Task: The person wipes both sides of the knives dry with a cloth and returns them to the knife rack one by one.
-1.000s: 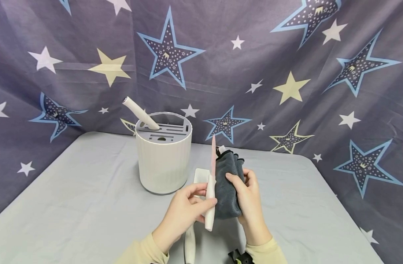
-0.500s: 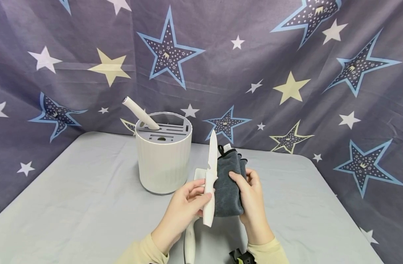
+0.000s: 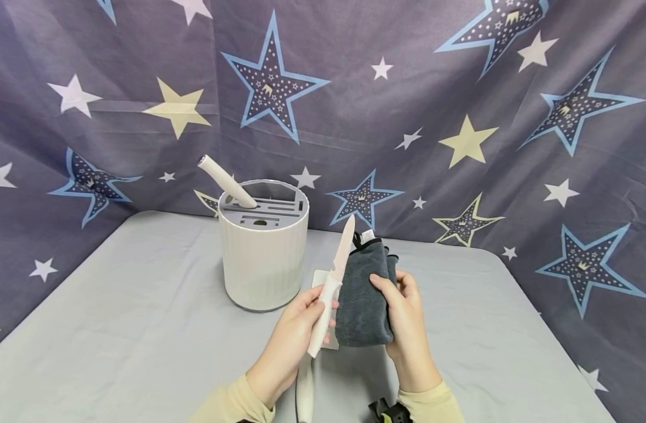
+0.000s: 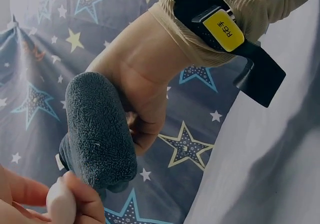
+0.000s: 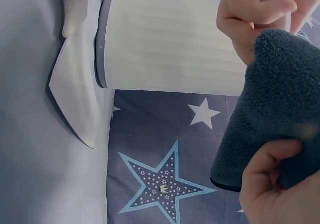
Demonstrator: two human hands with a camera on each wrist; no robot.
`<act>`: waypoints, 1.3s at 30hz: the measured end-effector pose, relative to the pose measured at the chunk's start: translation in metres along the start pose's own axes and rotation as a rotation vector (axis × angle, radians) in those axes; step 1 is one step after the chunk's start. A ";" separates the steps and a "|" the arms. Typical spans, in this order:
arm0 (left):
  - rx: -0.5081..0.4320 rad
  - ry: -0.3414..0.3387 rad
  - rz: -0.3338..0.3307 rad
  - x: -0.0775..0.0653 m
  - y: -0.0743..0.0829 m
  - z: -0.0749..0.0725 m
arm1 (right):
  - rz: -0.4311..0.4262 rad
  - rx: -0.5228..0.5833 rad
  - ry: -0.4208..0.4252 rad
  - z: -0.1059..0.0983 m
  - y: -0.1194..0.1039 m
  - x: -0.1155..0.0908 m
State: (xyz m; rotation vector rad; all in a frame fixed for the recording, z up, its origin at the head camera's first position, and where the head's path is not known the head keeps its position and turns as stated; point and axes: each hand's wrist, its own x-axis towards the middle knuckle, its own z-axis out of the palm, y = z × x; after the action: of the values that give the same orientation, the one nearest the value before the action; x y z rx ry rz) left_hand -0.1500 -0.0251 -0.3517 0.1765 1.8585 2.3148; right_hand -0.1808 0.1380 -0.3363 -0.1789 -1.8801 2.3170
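In the head view my left hand (image 3: 291, 335) grips a small knife (image 3: 325, 305) by its white handle, with the pale blade pointing up and away. My right hand (image 3: 409, 329) holds a folded dark grey towel (image 3: 362, 299), thumb on the near face. The blade stands just beside the towel's left edge; whether they touch is unclear. The left wrist view shows the towel (image 4: 100, 129) close to the knife handle's end (image 4: 61, 204). Under the left hand a broader white knife (image 5: 77, 83) lies on the table, partly hidden in the head view, its handle (image 3: 305, 390) toward me.
A white ribbed knife block (image 3: 265, 264) with a grey slotted top stands behind and left of the hands. One white-handled knife (image 3: 228, 182) leans out of a slot. A star-patterned curtain (image 3: 386, 117) hangs behind the grey-covered table (image 3: 117, 329).
The small knife has turned in my left hand, from edge-on to showing its flat side, and now tilts to the right. The towel has shifted slightly right in my right hand's grip.
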 end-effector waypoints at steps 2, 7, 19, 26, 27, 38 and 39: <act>0.002 0.015 -0.008 0.000 0.000 0.000 | 0.004 0.003 0.003 -0.001 0.000 0.000; 0.015 0.044 0.003 0.001 -0.001 0.001 | 0.006 0.009 -0.001 -0.001 0.000 0.001; 0.009 0.077 0.005 0.003 -0.005 0.002 | 0.018 -0.012 -0.005 -0.001 0.002 -0.002; 0.047 0.082 -0.004 0.002 -0.004 0.002 | 0.017 -0.031 0.010 -0.002 0.002 -0.001; 0.046 0.080 -0.004 0.002 -0.004 0.002 | 0.016 -0.030 0.009 -0.002 0.002 -0.001; 0.026 0.093 0.027 0.005 -0.002 0.005 | 0.021 -0.021 0.014 0.000 0.001 0.001; 0.032 0.100 0.030 0.005 -0.001 0.005 | 0.021 -0.021 0.014 0.000 0.001 0.001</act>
State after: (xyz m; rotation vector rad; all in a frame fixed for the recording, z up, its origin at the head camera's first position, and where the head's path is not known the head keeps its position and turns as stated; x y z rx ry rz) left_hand -0.1540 -0.0188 -0.3521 0.0955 1.9528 2.3558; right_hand -0.1814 0.1381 -0.3377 -0.2181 -1.9056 2.3044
